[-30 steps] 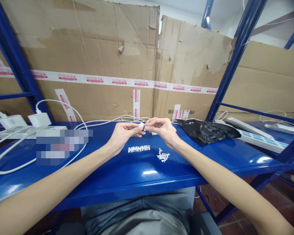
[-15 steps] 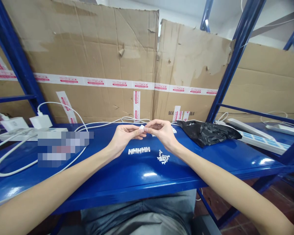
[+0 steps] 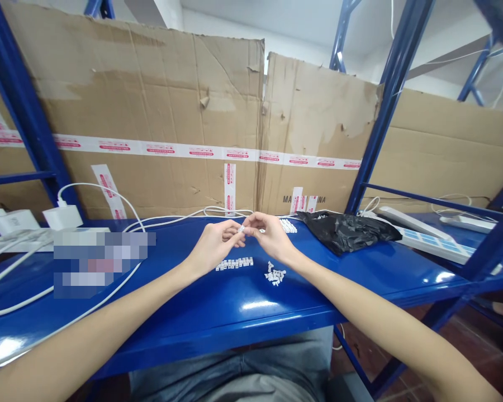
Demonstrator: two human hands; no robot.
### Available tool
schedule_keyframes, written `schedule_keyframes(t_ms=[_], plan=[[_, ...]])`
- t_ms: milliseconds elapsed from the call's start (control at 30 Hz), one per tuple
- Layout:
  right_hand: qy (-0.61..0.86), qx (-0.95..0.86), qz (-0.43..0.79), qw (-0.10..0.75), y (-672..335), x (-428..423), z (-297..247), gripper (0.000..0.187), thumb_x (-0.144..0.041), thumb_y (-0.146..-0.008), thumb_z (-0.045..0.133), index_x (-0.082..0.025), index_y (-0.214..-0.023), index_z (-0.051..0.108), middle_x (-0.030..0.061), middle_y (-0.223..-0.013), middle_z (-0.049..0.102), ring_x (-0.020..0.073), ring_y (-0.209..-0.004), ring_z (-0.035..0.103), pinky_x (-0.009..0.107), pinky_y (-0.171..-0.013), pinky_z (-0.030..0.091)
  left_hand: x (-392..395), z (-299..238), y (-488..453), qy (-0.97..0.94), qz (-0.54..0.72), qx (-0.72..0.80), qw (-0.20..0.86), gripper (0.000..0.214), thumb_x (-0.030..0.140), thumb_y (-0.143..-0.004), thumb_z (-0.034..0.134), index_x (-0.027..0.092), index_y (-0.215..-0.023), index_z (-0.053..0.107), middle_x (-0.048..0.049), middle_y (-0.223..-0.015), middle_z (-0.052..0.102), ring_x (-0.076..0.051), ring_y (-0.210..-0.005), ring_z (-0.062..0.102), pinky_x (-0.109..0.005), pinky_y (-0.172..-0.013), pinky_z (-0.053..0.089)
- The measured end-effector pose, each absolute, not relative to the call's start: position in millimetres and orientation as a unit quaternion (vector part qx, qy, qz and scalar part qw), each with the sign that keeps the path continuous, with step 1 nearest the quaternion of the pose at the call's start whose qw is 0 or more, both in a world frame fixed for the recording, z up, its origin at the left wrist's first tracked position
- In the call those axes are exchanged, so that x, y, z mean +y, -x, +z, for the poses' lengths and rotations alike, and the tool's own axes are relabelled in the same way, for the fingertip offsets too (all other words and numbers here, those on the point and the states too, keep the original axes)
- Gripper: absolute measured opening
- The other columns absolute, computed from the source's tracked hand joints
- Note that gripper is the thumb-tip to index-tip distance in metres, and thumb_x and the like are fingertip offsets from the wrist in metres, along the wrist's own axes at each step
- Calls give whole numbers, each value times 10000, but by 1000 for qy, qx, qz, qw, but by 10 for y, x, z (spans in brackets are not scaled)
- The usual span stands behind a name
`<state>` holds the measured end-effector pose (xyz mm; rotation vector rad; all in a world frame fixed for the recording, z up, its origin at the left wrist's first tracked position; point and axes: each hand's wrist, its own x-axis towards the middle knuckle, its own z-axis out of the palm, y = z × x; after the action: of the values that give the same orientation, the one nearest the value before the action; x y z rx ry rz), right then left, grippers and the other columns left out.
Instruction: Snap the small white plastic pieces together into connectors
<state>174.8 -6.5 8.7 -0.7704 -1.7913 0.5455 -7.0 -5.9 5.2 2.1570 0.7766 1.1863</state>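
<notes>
My left hand (image 3: pixel 215 241) and my right hand (image 3: pixel 272 234) meet above the blue table (image 3: pixel 218 304), fingertips pinched together. Between them is a small white plastic piece (image 3: pixel 241 229), partly covered by the fingers; its exact kind is too small to make out. Just below my left hand lies a row of small white plastic pieces (image 3: pixel 235 263), side by side. A loose pile of smaller white parts (image 3: pixel 275 274) sits below my right hand. Behind my right hand, more white pieces (image 3: pixel 289 225) stand in rows, partly hidden by it.
A black plastic bag (image 3: pixel 352 231) lies at the back right, beside long white strips (image 3: pixel 431 240). White chargers (image 3: pixel 62 215) and a power strip (image 3: pixel 96 228) with cables are at the left. Cardboard sheets (image 3: pixel 159 100) wall off the back between blue posts (image 3: pixel 377 128).
The view has tilted up and shifted slightly. Both hands still hold the small white piece together, with its angle a little changed; the row and the pile lie as before.
</notes>
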Motion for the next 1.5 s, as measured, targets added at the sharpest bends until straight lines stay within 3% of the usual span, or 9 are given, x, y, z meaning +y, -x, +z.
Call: schedule_keyframes(t_ms=[233,433,567,667,767,867,1067,1333,1500], plan=[[345,-743,132,558,-1720,-94,71,89,-91,-822,571,-176,-819,598,-8,-716,624,137,-650,574,270,-666,449,11,38,50,-865,404,290,77,233,313,-1017,467,190,-885,614,-39,-785,746,-208,-716,715,-314,-687,508],[342,-757,172,529,-1691,-61,29,82,-100,-794,555,-175,-774,582,-5,-711,621,137,-651,580,267,-669,454,-14,-2,63,-871,401,271,80,289,280,-1005,465,198,-742,554,-14,-665,711,-167,-593,666,-264,-630,450],[330,-773,242,485,-1908,59,210,17,-170,-809,596,-161,-807,610,16,-754,658,137,-687,608,273,-695,481,-30,69,45,-866,381,305,112,316,399,-994,495,194,-781,605,9,-599,660,-157,-507,588,-262,-578,413],[358,-807,267,385,-2350,206,414,100,-235,-799,670,-146,-841,655,24,-773,682,134,-695,612,266,-689,491,-13,147,95,-849,385,352,76,360,501,-995,470,201,-929,658,17,-603,627,-183,-551,579,-281,-595,391],[511,-792,280,183,-2787,344,490,117,-195,-707,757,-139,-793,701,12,-702,698,133,-664,630,246,-676,507,61,170,223,-833,392,387,47,398,465,-1039,332,209,-1021,636,12,-637,620,-204,-625,604,-300,-656,401],[563,-765,292,115,-2984,448,424,188,-206,-638,832,-123,-764,718,37,-682,725,154,-622,664,255,-632,538,151,150,341,-819,402,404,73,400,460,-1052,290,224,-1127,604,36,-605,602,-202,-626,605,-304,-688,415],[596,-748,280,87,-2952,487,317,315,-166,-607,858,-137,-860,673,31,-705,740,156,-610,695,235,-598,547,175,133,362,-822,397,403,67,402,463,-1058,275,237,-1188,582,39,-626,615,-204,-642,612,-307,-691,416],[599,-771,180,120,-2889,512,254,202,0,-653,733,-153,-757,651,5,-667,706,136,-584,650,212,-549,463,173,126,345,-834,373,400,70,401,454,-1057,267,232,-1189,574,40,-625,621,-202,-644,624,-306,-685,427],[576,-790,154,140,-2876,536,221,164,-8,-668,709,-147,-746,672,-4,-650,684,119,-566,617,202,-541,449,167,130,343,-836,365,404,69,397,454,-1056,270,236,-1190,573,46,-623,621,-197,-640,621,-299,-679,423]])
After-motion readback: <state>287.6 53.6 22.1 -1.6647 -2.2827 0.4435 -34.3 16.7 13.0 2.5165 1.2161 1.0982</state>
